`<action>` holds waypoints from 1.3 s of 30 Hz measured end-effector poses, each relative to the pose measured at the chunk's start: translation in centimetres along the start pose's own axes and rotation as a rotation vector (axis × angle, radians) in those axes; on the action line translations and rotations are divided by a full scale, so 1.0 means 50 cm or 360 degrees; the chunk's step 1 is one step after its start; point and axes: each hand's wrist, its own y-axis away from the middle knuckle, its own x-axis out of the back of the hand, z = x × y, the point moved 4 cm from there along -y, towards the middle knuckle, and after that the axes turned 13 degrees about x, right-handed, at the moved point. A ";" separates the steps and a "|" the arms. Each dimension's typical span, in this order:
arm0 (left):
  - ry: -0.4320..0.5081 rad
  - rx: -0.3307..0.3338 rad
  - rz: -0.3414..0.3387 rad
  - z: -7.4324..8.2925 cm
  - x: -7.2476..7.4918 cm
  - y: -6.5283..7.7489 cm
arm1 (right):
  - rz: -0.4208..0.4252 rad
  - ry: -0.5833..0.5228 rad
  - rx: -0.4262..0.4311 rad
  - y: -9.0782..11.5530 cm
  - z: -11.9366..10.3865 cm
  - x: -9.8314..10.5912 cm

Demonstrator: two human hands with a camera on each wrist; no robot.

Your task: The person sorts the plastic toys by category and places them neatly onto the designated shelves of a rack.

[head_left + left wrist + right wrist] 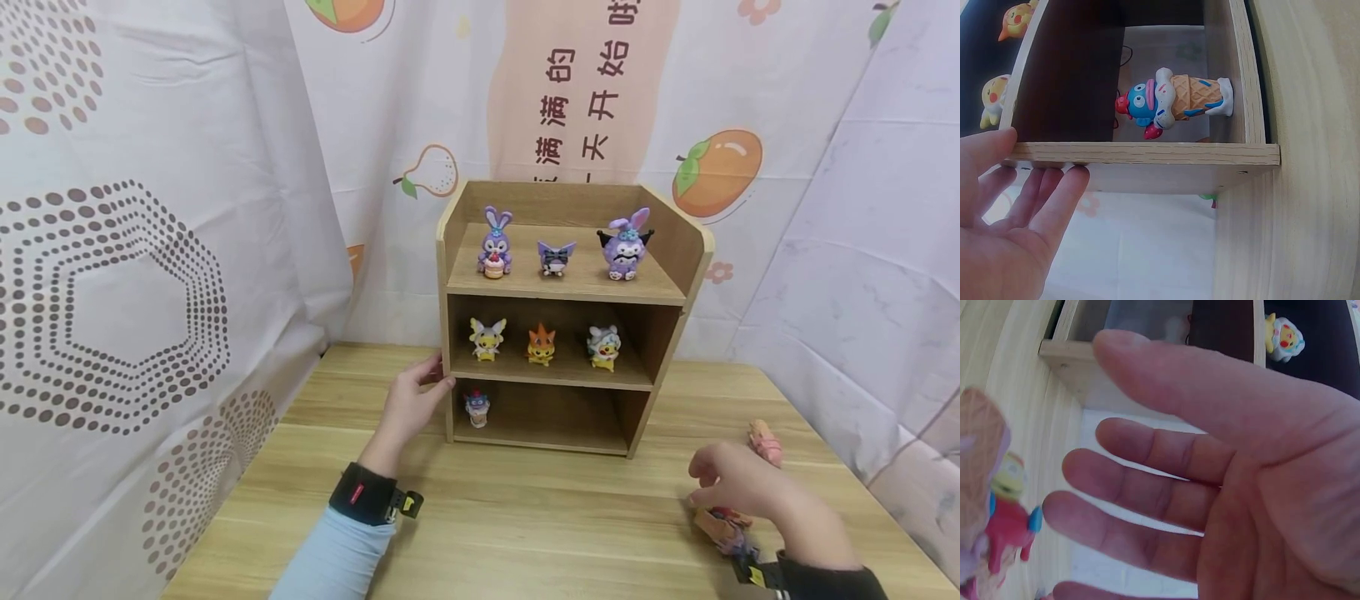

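My left hand point(411, 406) grips the left side panel of a wooden display shelf point(540, 287), thumb over its front edge and fingers along the outer face. Beside it on the bottom tier stands an ice-cream-cone figurine point(1182, 100) with a blue face, white topping and waffle cone. My right hand point(742, 479) hovers at the right of the table with nothing in it, fingers apart. Close by its fingertips are a waffle-cone figurine point(979, 469) and a red figurine point(1010, 519) with a yellow head, partly hidden by the hand in the head view.
A pink cone-shaped figurine point(765, 442) lies farther back on the wooden table point(525, 517). Purple figurines, including a rabbit-eared one point(496, 246), stand on the top tier. Yellow and orange ones, such as an orange-hooded figurine point(541, 344), fill the middle tier. Printed curtains point(390, 275) hang around the table.
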 end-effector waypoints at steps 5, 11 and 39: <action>-0.0002 0.0012 0.0000 0.001 0.000 0.001 | -0.0041 -0.0040 -0.0085 0.016 0.018 -0.005; -0.0008 0.0010 -0.0001 0.001 -0.001 0.002 | -0.0142 -0.0228 -0.0129 0.038 0.023 -0.018; -0.0006 0.0012 0.0006 -0.002 -0.001 0.000 | -0.0142 -0.0067 -0.0215 0.074 0.037 -0.053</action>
